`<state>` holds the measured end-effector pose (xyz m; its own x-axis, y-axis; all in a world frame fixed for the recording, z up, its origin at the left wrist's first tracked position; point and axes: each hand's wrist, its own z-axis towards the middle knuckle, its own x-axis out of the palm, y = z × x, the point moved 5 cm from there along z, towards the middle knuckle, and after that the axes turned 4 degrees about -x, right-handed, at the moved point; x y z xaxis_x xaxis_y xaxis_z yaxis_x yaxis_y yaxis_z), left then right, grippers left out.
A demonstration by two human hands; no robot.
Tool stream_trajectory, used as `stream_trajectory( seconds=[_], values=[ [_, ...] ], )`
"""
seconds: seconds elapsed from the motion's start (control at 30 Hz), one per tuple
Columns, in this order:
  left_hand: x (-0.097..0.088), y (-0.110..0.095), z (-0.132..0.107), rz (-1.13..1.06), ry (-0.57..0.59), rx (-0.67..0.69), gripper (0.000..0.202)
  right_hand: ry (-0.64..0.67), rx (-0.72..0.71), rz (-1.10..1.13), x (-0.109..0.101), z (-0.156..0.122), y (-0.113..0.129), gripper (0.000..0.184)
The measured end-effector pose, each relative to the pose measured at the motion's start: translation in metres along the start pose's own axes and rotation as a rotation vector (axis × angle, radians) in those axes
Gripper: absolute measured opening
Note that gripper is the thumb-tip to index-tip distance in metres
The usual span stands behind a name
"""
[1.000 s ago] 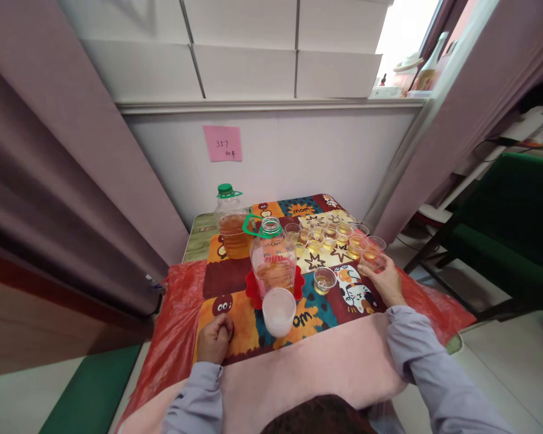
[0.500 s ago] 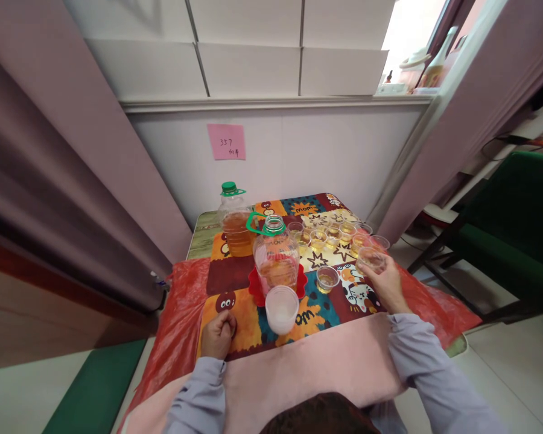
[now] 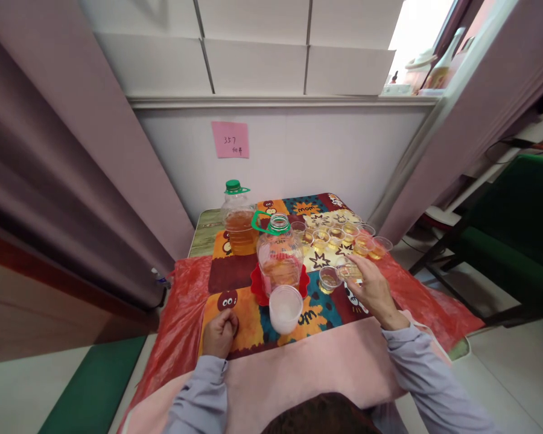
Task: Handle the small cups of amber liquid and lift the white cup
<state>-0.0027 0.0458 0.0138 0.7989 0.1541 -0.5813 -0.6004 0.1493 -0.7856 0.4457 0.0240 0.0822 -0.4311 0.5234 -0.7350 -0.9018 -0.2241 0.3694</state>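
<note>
Near the middle of the frame, the right hand holds a small clear cup in its fingers, just beside another small cup on the desk. The left hand rests clenched at the lower middle, near the white cup.

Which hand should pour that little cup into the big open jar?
Probably the right hand: it holds the little cup just beside the open jar. The left hand is a fist resting on the cloth, holding nothing.

Both arms wear long, loose sleeves of pale lavender-grey cloth (creased at the cuffs), leaving the hands bare.
</note>
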Motion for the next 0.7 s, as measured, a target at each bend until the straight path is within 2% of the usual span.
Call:
stream_trajectory(
  seconds=[0.2, 0.5, 0.7],
  values=[
    [0.003, 0.004, -0.001, -0.107, 0.086, -0.050, 0.009, 0.030, -0.089, -0.078, 0.003, 0.002, 0.001, 0.060],
    [0.005, 0.009, -0.001, -0.159, 0.097, -0.076, 0.009, 0.066, -0.182, -0.170, 0.003, 0.006, 0.006, 0.068],
    [0.005, 0.007, -0.001, -0.156, 0.095, -0.060, 0.010, 0.086, -0.278, -0.282, 0.005, 0.007, 0.015, 0.061]
  ],
)
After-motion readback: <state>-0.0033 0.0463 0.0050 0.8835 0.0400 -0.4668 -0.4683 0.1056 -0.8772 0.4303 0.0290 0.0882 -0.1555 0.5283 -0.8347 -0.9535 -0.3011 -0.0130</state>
